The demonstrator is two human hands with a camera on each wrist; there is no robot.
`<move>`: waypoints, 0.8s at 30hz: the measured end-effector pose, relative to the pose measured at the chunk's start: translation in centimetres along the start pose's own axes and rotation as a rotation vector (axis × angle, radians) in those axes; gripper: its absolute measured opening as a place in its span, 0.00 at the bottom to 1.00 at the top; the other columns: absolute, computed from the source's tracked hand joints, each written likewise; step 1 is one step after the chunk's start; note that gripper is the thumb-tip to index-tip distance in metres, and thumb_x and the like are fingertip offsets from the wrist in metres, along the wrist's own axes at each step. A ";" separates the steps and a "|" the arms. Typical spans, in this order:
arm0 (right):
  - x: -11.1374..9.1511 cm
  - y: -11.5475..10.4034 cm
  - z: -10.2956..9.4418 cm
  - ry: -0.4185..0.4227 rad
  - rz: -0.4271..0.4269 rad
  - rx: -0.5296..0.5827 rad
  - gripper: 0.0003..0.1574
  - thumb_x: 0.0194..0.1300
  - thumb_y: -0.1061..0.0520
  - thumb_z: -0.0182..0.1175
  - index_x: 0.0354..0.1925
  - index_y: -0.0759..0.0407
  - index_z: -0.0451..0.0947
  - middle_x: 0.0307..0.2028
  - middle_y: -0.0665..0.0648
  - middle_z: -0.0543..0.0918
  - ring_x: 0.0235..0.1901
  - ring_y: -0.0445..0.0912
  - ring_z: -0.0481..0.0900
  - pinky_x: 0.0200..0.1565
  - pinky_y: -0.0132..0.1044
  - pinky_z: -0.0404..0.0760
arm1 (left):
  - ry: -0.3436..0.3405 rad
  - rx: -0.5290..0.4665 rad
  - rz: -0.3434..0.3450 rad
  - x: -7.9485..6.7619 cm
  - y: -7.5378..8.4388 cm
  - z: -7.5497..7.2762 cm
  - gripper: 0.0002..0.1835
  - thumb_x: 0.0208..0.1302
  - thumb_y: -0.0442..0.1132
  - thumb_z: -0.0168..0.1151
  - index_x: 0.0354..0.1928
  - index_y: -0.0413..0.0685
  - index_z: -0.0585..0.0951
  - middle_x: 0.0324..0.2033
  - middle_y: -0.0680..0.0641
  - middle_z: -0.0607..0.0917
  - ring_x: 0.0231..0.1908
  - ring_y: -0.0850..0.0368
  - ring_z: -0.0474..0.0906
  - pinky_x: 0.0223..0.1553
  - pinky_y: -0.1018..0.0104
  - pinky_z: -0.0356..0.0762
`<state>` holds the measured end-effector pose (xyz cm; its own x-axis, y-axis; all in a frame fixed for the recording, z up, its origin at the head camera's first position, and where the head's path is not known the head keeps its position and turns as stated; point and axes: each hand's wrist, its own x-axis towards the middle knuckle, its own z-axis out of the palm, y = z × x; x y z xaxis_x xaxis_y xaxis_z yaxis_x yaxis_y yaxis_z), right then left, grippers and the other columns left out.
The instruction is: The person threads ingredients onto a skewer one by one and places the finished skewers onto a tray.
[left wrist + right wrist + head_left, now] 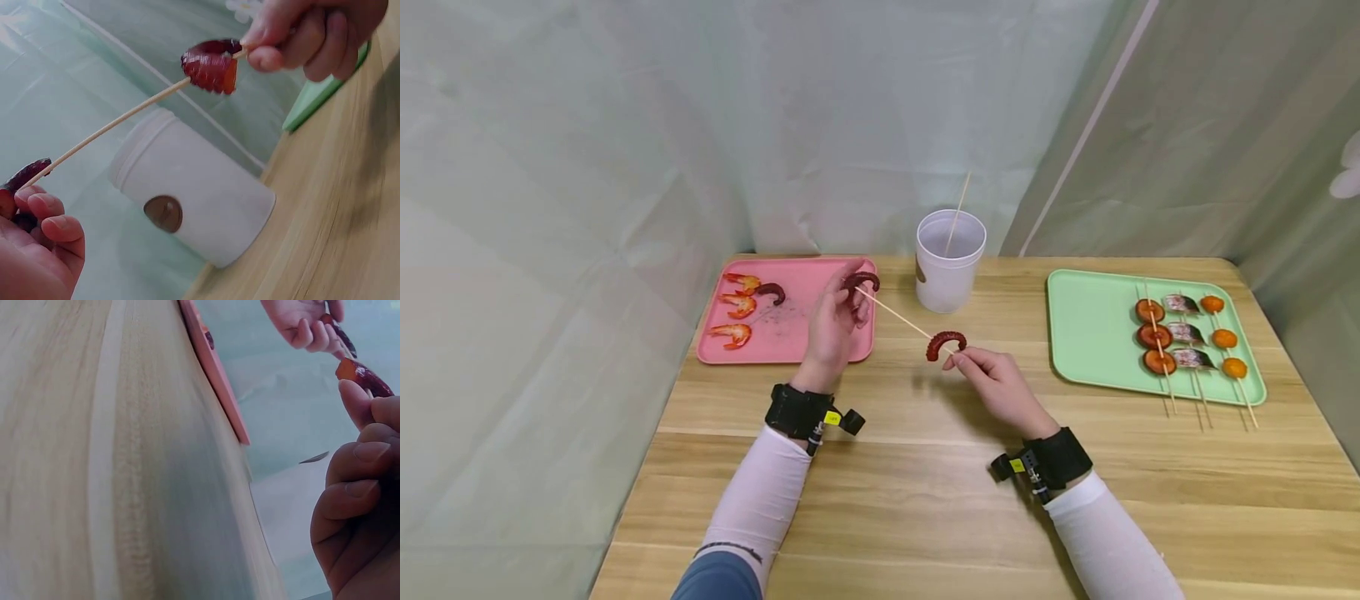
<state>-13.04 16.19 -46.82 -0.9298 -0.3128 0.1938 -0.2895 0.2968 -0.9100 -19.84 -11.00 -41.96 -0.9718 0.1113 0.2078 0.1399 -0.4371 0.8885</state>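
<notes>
My right hand [1000,387] pinches a thin wooden skewer [895,315] near one end, above the middle of the table. A dark red, curved octopus tentacle [209,67] is threaded on it, close to the right fingertips. The skewer slants up and left to my left hand [829,333], raised over the pink tray's right side. There the left fingers and thumb hold a second tentacle [862,277] at the skewer's far end. In the left wrist view the skewer bows slightly; whether its tip pierces that second tentacle, I cannot tell.
On the pink tray [797,271] lie three shrimp [741,306] and another tentacle [773,290]. Behind the skewer stands a white cup [947,287] with one skewer in it. At right, a green tray [1090,333] bears three loaded skewers, their ends jutting over its front edge.
</notes>
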 end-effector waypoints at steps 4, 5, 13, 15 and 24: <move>0.0 0.0 0.1 0.015 0.005 0.004 0.16 0.85 0.60 0.53 0.48 0.61 0.88 0.41 0.63 0.88 0.41 0.57 0.77 0.48 0.38 0.74 | -0.030 -0.047 -0.085 -0.5 -0.2 0.9 0.15 0.85 0.40 0.40 0.59 0.38 0.73 0.33 0.48 0.67 0.31 0.56 0.62 0.34 0.66 0.59; 0.0 0.0 0.1 0.021 0.008 0.002 0.16 0.85 0.61 0.53 0.48 0.62 0.88 0.40 0.63 0.87 0.41 0.56 0.77 0.48 0.38 0.73 | -0.036 -0.029 -0.108 -0.6 -0.3 1.1 0.14 0.86 0.41 0.41 0.56 0.40 0.73 0.33 0.48 0.67 0.32 0.56 0.63 0.34 0.66 0.60; 0.0 -1.0 0.1 0.063 0.031 -0.019 0.17 0.85 0.63 0.51 0.46 0.65 0.86 0.24 0.51 0.68 0.30 0.49 0.68 0.41 0.37 0.70 | -0.217 0.272 -0.174 -1.3 -2.0 2.6 0.20 0.87 0.39 0.47 0.71 0.38 0.76 0.43 0.43 0.78 0.40 0.55 0.74 0.38 0.69 0.72; -0.2 -2.0 0.0 0.067 0.031 -0.016 0.17 0.85 0.63 0.51 0.46 0.66 0.86 0.24 0.50 0.67 0.28 0.46 0.66 0.40 0.38 0.69 | -0.248 0.289 -0.183 -1.4 -2.3 2.8 0.21 0.87 0.37 0.48 0.73 0.37 0.74 0.43 0.45 0.80 0.42 0.55 0.75 0.40 0.68 0.73; -0.4 -4.0 -0.3 0.071 0.025 0.002 0.17 0.85 0.62 0.50 0.45 0.64 0.86 0.18 0.48 0.64 0.20 0.42 0.62 0.31 0.39 0.64 | -0.297 0.326 -0.195 -1.8 -3.0 3.3 0.22 0.86 0.38 0.50 0.73 0.35 0.74 0.44 0.33 0.79 0.44 0.52 0.75 0.42 0.66 0.71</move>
<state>-11.59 15.35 -43.17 -0.9505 -0.2406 0.1967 -0.2660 0.3021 -0.9154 -17.86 -6.98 -43.63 -0.8963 0.4342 0.0902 0.0587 -0.0855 0.9946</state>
